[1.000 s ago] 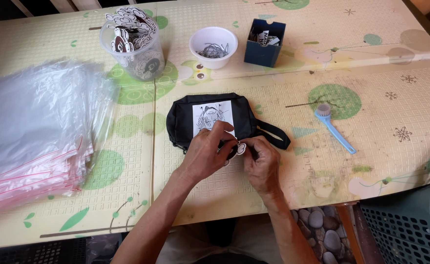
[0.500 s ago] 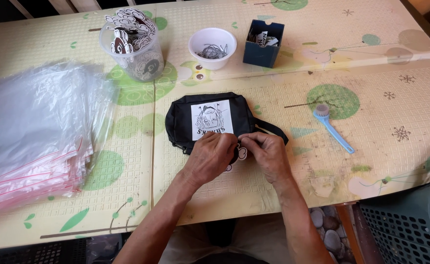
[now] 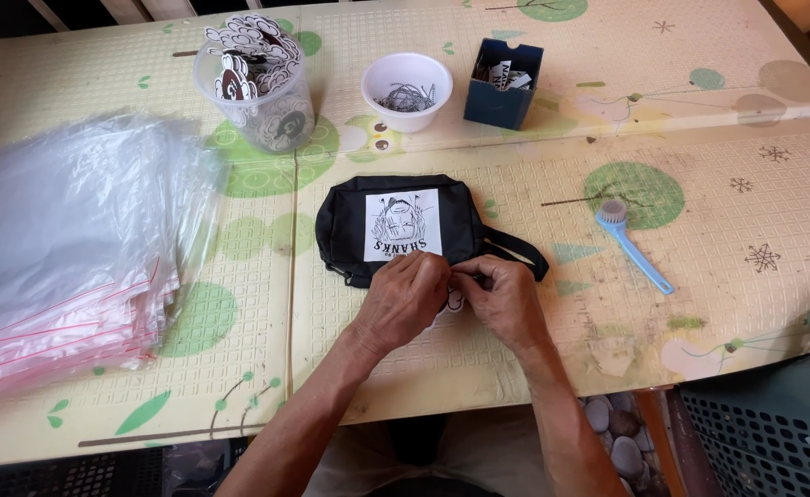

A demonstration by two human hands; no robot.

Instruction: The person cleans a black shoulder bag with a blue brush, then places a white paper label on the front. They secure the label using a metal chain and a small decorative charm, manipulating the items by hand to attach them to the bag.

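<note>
One black pouch (image 3: 396,230) with a white printed patch lay flat near the middle of the table (image 3: 745,304), its strap trailing toward 3 o'clock.

Two hands worked at the pouch's near edge. The left hand (image 3: 409,296) sat curled at 6 o'clock of the pouch, fingertips pressed together on the hem. The right hand (image 3: 506,299) lay just beside it at 3 o'clock, fingertips likewise pinched at the same spot. A small white tag (image 3: 451,306) showed between and under the two hands, at 6 o'clock of the pinch; whether either hand gripped it could not be told.

One clear plastic cup (image 3: 258,92), filled with black-and-white cut-out pieces, stood at 11 o'clock from the pouch. One white bowl (image 3: 407,90) holding small dark metal bits stood at 12 o'clock. One dark blue box (image 3: 503,83) with paper slips stood at 1 o'clock. One light blue brush (image 3: 632,244) lay at 3 o'clock, well apart from the hands. One stack of clear plastic bags (image 3: 64,239), red-edged, too many to count, lay at 9 o'clock. One grey crate (image 3: 773,433) stood at 4 o'clock, off the table.
</note>
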